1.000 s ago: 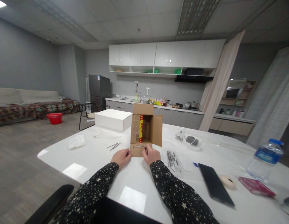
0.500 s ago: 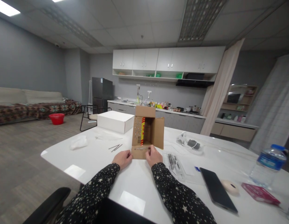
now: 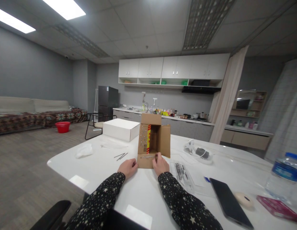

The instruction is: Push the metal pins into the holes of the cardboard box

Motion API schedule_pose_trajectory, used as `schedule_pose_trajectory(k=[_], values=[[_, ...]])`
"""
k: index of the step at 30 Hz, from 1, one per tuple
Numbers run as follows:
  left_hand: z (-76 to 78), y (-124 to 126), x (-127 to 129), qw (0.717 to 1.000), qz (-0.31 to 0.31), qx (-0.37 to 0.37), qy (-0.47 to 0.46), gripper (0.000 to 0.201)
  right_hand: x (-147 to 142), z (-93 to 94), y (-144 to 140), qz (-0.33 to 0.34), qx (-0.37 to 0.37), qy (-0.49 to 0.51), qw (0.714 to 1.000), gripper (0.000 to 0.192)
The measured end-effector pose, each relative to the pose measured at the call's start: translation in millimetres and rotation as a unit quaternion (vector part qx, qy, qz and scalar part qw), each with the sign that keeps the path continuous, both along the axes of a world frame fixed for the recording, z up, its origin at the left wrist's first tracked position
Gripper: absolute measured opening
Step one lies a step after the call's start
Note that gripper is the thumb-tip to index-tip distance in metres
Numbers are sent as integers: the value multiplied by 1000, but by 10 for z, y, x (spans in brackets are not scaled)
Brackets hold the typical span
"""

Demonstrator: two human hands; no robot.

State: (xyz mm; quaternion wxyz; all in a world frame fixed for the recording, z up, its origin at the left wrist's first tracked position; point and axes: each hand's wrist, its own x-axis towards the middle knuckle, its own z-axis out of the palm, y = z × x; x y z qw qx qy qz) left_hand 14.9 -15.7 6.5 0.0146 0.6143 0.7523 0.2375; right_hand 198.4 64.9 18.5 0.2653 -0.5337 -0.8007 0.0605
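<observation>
Two hands (image 3: 145,166), cardboard box (image 3: 153,142), lettering unreadable

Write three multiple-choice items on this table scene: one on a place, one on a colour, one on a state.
1. Where does the white box lie relative to the cardboard box?
A. on top of it
B. behind it, to the left
C. beside the phone

2. What colour is the cap of the water bottle?
A. blue
B. red
C. white

3. How does the cardboard box stand?
A. taped shut
B. crushed flat
C. open toward the person, flaps spread

Answers: 1 B, it sits further back on the table, left of the cardboard box. 2 A, the cap shows blue. 3 C, its inside is visible, and the left hand and right hand rest at the front flap.
</observation>
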Motion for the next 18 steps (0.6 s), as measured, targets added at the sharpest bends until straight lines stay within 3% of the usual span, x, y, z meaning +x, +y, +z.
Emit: schedule_pose_trajectory(k=[18], values=[[11, -24, -13, 1000, 1, 3, -23, 28, -41, -35, 33, -9, 7, -31, 999, 25]])
